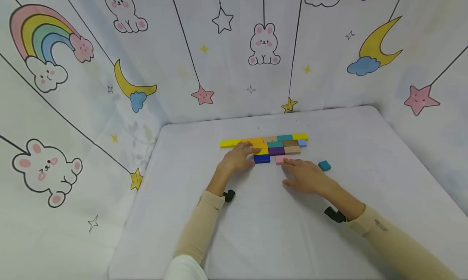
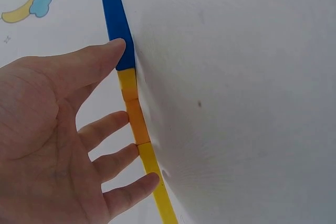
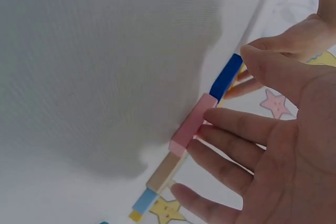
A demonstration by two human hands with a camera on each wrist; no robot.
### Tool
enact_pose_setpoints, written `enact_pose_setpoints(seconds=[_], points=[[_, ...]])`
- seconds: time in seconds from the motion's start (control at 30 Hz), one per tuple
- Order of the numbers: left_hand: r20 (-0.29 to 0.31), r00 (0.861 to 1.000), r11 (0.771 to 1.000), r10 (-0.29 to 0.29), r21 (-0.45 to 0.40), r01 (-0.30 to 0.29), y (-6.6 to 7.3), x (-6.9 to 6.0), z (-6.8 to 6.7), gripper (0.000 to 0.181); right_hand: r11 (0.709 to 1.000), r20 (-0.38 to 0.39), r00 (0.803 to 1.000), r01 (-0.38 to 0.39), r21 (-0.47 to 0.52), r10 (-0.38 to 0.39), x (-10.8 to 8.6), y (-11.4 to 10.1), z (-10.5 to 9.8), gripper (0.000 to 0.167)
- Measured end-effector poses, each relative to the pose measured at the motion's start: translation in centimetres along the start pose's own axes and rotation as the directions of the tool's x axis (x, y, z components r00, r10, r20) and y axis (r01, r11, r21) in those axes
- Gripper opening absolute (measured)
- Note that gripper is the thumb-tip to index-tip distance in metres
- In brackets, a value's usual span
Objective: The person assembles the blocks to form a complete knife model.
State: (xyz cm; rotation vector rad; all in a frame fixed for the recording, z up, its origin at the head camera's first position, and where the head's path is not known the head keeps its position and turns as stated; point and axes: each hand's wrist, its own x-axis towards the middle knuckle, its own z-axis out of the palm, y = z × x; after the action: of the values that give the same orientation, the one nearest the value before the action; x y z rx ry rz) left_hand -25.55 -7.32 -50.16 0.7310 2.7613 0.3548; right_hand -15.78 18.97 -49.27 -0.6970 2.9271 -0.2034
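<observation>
Flat coloured blocks lie in staggered rows on the white table. My left hand (image 1: 237, 156) reaches over their left end with fingers spread, its thumb at the dark blue block (image 1: 262, 159). In the left wrist view its other fingertips come against the orange block (image 2: 138, 121) and yellow block (image 2: 164, 198). My right hand (image 1: 305, 175) lies with extended fingers at the pink block (image 1: 280, 160), which sits right of the blue one with a small gap. The right wrist view shows several fingertips at the pink block's side. Neither hand grips a block.
A loose teal block (image 1: 324, 166) lies right of the right hand. The rows behind include a purple block (image 1: 276, 151), a brown block (image 1: 290, 143) and a light blue block (image 1: 302, 143). A printed cloth wall (image 1: 237, 77) rises behind the table (image 1: 263, 231).
</observation>
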Motion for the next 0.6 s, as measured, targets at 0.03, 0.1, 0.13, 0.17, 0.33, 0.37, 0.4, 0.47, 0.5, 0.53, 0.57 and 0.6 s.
enact_pose_setpoints(seconds=[0.03, 0.1, 0.13, 0.17, 0.33, 0.37, 0.4, 0.47, 0.5, 0.53, 0.57, 0.6], points=[[-0.003, 1.000, 1.000, 0.001, 0.002, -0.001, 0.0, 0.1, 0.0, 0.053, 1.000, 0.003, 1.000, -0.003, 0.005, 0.003, 0.1, 0.0, -0.1, 0.069], [-0.004, 1.000, 1.000, 0.005, 0.002, -0.005, -0.1, 0.3, -0.1, 0.054, 1.000, 0.013, 1.000, -0.013, 0.014, 0.013, 0.3, -0.1, -0.4, 0.069], [-0.004, 1.000, 1.000, 0.006, 0.003, -0.006, -0.1, 0.3, -0.1, 0.054, 1.000, 0.020, 1.000, -0.015, 0.018, 0.015, 0.5, -0.2, -0.4, 0.069], [-0.004, 1.000, 1.000, 0.005, 0.005, -0.005, -0.2, 0.3, -0.1, 0.054, 1.000, 0.026, 1.000, -0.018, 0.021, 0.017, 0.6, -0.2, -0.5, 0.069], [-0.014, 1.000, 1.000, 0.012, -0.004, -0.012, -0.1, 0.1, -0.1, 0.054, 1.000, 0.039, 0.999, -0.021, 0.023, 0.021, 0.9, -0.4, -0.7, 0.070], [-0.015, 1.000, 1.000, 0.014, -0.005, -0.014, 0.0, 0.1, -0.1, 0.054, 1.000, 0.042, 0.999, -0.021, 0.022, 0.020, 1.0, -0.4, -0.6, 0.069], [-0.017, 1.000, 1.000, 0.015, -0.006, -0.015, 0.0, 0.1, -0.1, 0.053, 0.999, 0.045, 0.999, -0.022, 0.025, 0.021, 1.0, -0.4, -0.7, 0.069], [-0.018, 1.000, 1.000, 0.012, -0.001, -0.012, 0.1, 0.0, -0.1, 0.053, 0.999, 0.047, 0.999, -0.022, 0.026, 0.021, 1.2, -0.4, -0.6, 0.069], [-0.020, 1.000, 1.000, 0.010, 0.000, -0.010, 0.1, 0.0, -0.1, 0.053, 0.999, 0.046, 0.999, -0.021, 0.028, 0.020, 1.3, -0.4, -0.5, 0.069], [-0.021, 1.000, 1.000, 0.007, 0.000, -0.007, 0.2, 0.0, -0.1, 0.053, 0.999, 0.045, 0.999, -0.021, 0.029, 0.020, 1.4, -0.4, -0.5, 0.070], [-0.021, 1.000, 1.000, 0.005, 0.001, -0.005, 0.2, 0.0, -0.2, 0.053, 0.999, 0.042, 0.999, -0.018, 0.029, 0.017, 1.5, -0.4, -0.4, 0.070], [-0.021, 1.000, 1.000, 0.001, 0.004, -0.001, 0.2, -0.1, -0.2, 0.053, 0.999, 0.038, 0.999, -0.015, 0.028, 0.014, 1.6, -0.4, -0.4, 0.070]])
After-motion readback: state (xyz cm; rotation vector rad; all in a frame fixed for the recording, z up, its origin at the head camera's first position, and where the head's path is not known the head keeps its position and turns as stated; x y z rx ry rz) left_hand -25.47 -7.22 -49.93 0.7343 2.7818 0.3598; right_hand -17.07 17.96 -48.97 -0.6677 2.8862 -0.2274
